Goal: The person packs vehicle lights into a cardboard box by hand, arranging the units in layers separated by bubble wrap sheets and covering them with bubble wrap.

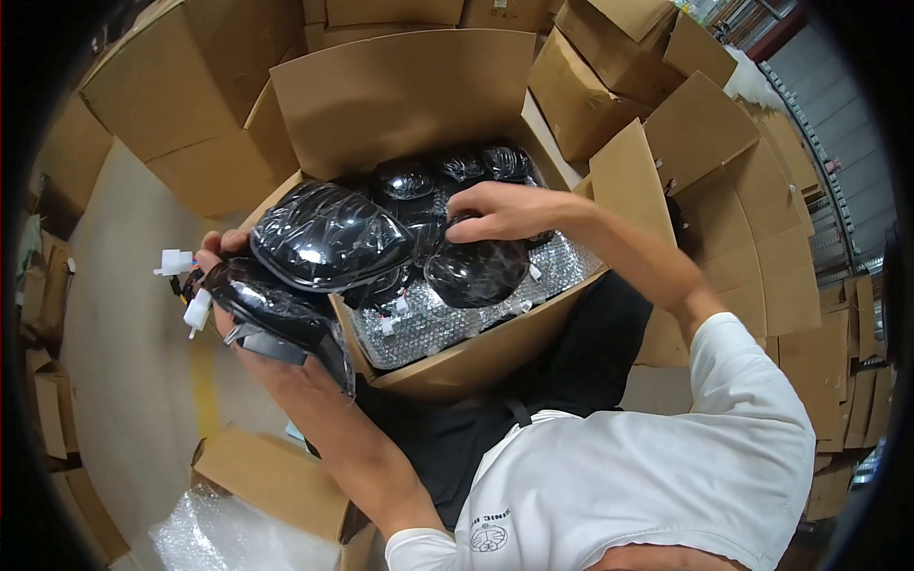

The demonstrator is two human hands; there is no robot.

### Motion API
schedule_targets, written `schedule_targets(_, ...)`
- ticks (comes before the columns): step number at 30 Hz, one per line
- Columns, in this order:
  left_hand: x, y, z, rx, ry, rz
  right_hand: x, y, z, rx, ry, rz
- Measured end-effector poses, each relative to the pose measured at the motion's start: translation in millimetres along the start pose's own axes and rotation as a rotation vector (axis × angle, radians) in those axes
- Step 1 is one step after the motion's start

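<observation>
My left hand (pixel 228 245) is closed around a black car side mirror (pixel 328 233) wrapped in clear film, held over the left edge of the open cardboard box (pixel 433 379). White plugs (pixel 176 263) on short wires stick out beside my fingers. Its folded lower part (pixel 271 303) rests along my wrist; I cannot tell if this is a second mirror. Inside the box, my right hand (pixel 505 211) has its fingers curled at the top of another wrapped side mirror (pixel 478 276). My fingertips there are partly hidden. Several more wrapped black mirrors (pixel 405 181) lie toward the back, on bubble wrap (pixel 428 328).
Tall flaps (pixel 400 90) stand up around the box. More cartons (pixel 595 90) crowd the back, and open ones (pixel 752 219) stand at the right. Bubble wrap (pixel 238 533) spills by a small carton (pixel 276 481) at lower left. A yellow line (pixel 204 381) marks the floor.
</observation>
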State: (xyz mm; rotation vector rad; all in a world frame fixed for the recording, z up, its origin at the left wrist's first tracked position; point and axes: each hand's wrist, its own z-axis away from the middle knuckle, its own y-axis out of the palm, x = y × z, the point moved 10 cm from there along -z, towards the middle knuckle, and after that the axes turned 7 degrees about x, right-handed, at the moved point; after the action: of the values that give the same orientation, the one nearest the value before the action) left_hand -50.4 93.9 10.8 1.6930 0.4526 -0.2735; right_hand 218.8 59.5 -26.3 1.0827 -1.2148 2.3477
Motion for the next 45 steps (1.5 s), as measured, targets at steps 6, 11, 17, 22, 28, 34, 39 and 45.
schedule_targets(6,13,8,0,0.019,-0.065,0.079,-128,127,-89,0.064,0.452,-0.371)
schedule_targets(11,-2,8,-1,0.048,-0.029,-0.009,-129,180,-95,-0.021,0.495,-1.027)
schedule_targets(17,-3,3,0,0.044,-0.021,0.014,-111,202,-78,-0.029,0.314,-1.408)
schedule_targets(22,6,-9,0,0.003,-0.055,0.012,-90,191,-72,0.069,0.136,-1.317)
schedule_targets(28,8,-13,-5,0.057,-0.067,0.017,-93,176,-60,0.118,0.227,-0.999)
schedule_targets(34,20,-8,-2,0.018,-0.095,-0.018,-96,174,-71,0.030,0.133,-0.708)
schedule_targets(39,22,-17,5,-0.026,-0.112,-0.020,-28,131,-52,-0.367,-0.059,0.351)
schedule_targets(45,13,0,2,0.032,-0.026,-0.021,6,90,-19,0.073,-0.245,-1.402)
